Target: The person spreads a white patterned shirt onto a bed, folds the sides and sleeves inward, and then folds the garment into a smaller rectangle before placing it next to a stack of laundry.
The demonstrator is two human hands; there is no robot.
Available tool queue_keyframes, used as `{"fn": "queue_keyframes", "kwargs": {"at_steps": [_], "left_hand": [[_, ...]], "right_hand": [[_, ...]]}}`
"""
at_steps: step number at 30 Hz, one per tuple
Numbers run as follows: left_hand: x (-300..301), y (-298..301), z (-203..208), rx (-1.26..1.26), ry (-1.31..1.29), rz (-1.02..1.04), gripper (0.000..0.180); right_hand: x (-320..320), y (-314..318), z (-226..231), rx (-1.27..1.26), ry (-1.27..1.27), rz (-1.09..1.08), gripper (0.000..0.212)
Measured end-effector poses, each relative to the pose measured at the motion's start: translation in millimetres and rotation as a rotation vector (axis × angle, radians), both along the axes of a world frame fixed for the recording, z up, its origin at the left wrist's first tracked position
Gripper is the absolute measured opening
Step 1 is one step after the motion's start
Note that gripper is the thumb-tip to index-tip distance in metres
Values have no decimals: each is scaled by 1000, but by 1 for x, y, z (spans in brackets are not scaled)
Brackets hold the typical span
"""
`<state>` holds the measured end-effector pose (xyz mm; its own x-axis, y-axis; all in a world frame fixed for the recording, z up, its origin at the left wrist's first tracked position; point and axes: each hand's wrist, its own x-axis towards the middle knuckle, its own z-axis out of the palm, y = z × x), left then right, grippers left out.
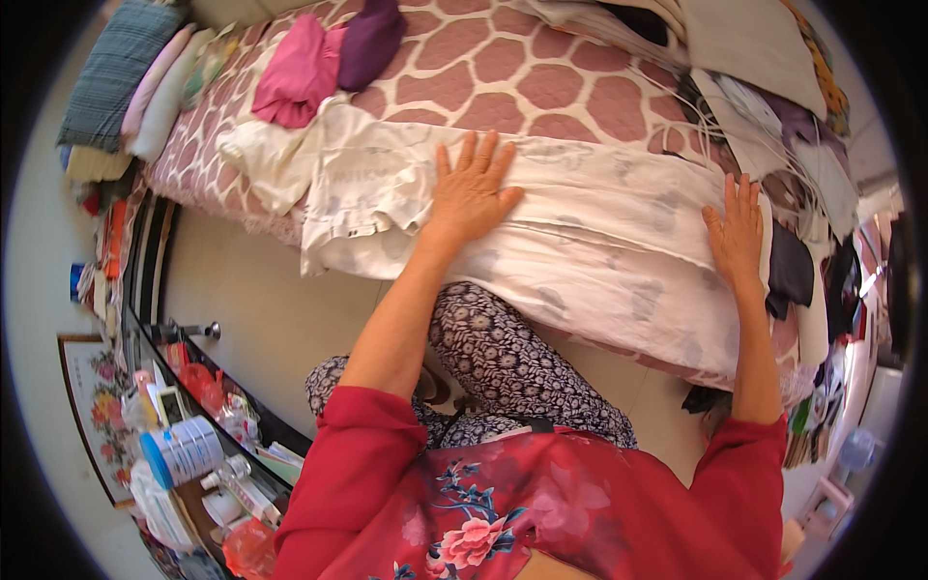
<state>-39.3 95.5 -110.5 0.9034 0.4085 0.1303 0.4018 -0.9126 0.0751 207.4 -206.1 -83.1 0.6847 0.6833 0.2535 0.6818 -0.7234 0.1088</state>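
White garment [590, 237] along the near edge of the bed [498, 95]
My left hand [472, 193] spreads flat on its middle, my right hand [737, 237] flat near its right end; neither grips.

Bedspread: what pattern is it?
The bedspread has dusky pink patches outlined in cream, clearest in the head view.
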Motion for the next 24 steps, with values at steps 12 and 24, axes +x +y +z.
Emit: {"fn": "queue_keyframes", "kwargs": {"at_steps": [12, 24], "left_hand": [[-4, 3, 28, -269, 47, -15, 53], [-62, 123, 9, 237, -161, 413, 56]], "right_hand": [[-77, 53, -11, 86, 120, 287, 64], [-79, 56, -11, 57, 103, 304, 67]]}}
